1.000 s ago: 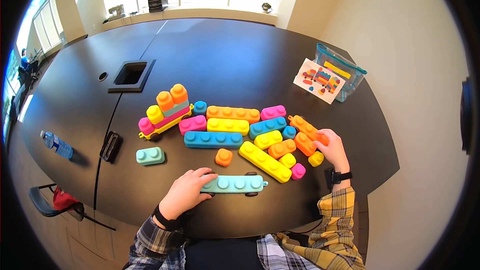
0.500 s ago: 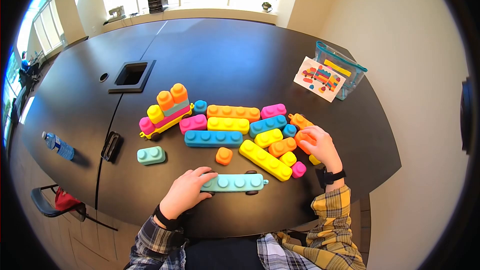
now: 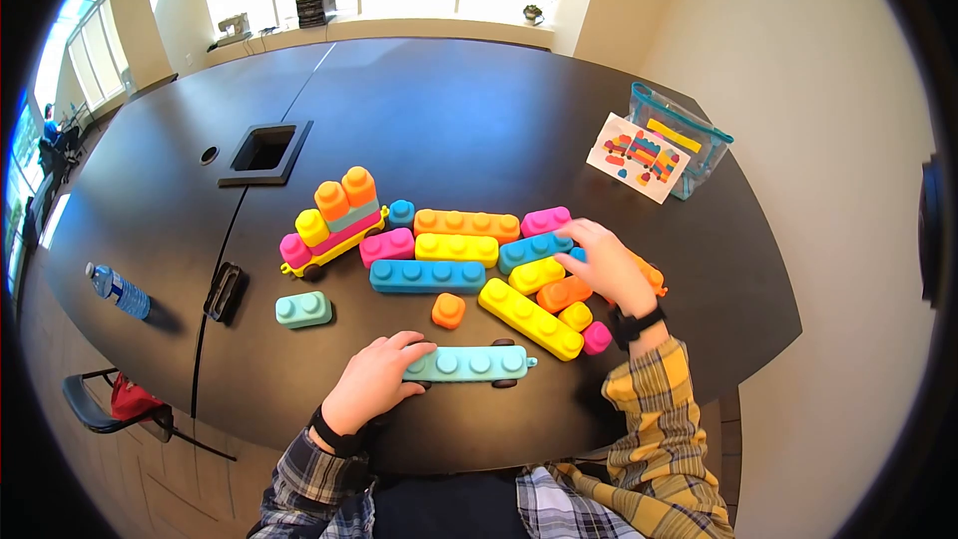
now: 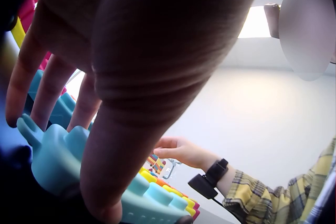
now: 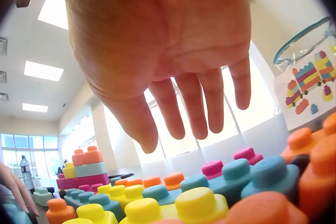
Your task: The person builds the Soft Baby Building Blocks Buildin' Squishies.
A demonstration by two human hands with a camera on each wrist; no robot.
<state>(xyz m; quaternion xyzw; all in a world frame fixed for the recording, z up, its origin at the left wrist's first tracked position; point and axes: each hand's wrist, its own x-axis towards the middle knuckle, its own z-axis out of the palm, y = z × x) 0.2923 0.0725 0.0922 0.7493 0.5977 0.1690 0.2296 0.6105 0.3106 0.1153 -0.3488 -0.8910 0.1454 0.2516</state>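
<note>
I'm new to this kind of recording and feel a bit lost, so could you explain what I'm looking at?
Of course. There's no robot: the left hand and right hand are one person's. The wide picture comes from a camera on the head, looking down; the two close ones come from cameras on each wrist, so a palm looms large.

On the dark table lie colourful studded building blocks, beside a yellow-wagon stack. Farther off, a picture card sits in front of a clear pouch; a water bottle stands on the left.

The left hand grips one end of a turquoise wheeled base. The right hand holds nothing; its fingers spread above the blocks.
</note>
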